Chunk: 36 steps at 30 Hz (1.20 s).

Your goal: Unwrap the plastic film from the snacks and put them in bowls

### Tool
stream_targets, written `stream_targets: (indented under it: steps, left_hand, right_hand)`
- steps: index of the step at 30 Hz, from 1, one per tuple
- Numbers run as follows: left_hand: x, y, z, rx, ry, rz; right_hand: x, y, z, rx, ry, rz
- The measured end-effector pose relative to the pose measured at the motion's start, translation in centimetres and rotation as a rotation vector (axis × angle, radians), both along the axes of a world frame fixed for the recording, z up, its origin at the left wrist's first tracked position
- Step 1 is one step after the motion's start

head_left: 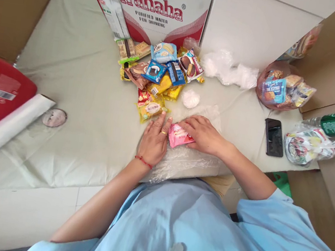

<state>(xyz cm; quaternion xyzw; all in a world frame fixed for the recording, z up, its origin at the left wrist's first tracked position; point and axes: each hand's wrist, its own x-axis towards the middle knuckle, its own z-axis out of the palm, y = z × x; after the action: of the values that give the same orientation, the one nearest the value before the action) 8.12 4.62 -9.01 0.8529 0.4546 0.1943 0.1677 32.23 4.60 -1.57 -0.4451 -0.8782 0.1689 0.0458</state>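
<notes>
Basically, pink plastic-wrapped snack packet (pixel 179 136) lies between hands, long axis roughly along pale sheet-covered table (pixel 87 151)'s near edge; right hand (pixel 203 133) curled gripping right end, left hand (pixel 154 138) flat, empty, just beside left end.

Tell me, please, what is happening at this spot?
Someone in a blue top holds a pink snack packet with the right hand, while the left hand lies flat just beside it. Clear plastic is spread near the hands. Just beyond, a pile of other wrapped snacks sits in front of a Wahaha box.
</notes>
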Motion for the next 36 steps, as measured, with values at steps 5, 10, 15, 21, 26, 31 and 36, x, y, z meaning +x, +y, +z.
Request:
stream_targets:
  steps: [5,10,15,21,26,31,36]
  left_hand:
    - [0.3,-0.1,0.2,-0.007,0.073,0.006]
    - [0.8,-0.3,0.5,-0.019,0.135,0.019]
    - [0.9,-0.3,0.8,-0.014,0.164,0.038]
    - [1.1,-0.2,0.9,-0.011,0.180,0.026]
    - [1.1,-0.2,1.1,-0.051,0.172,0.019]
    - [1.0,-0.2,1.2,-0.073,0.167,-0.001]
    - [0.9,-0.3,1.0,-0.061,0.132,-0.011]
  right_hand:
    - [0.3,-0.9,-0.7,0.014,-0.016,-0.039]
    - [2.3,-1.4,-0.2,-0.024,0.055,-0.103]
    - [4.1,-1.0,1.7,-0.104,0.405,-0.173]
    - [1.9,0.7,2.8,-0.684,0.360,-0.172]
    - [-0.2,0.9,3.2,-0.415,0.050,-0.025]
    - [-1.2,-1.3,3.2,-0.066,-0.066,-0.055]
    - [-2.0,-3.5,2.9,-0.058,-0.134,-0.085]
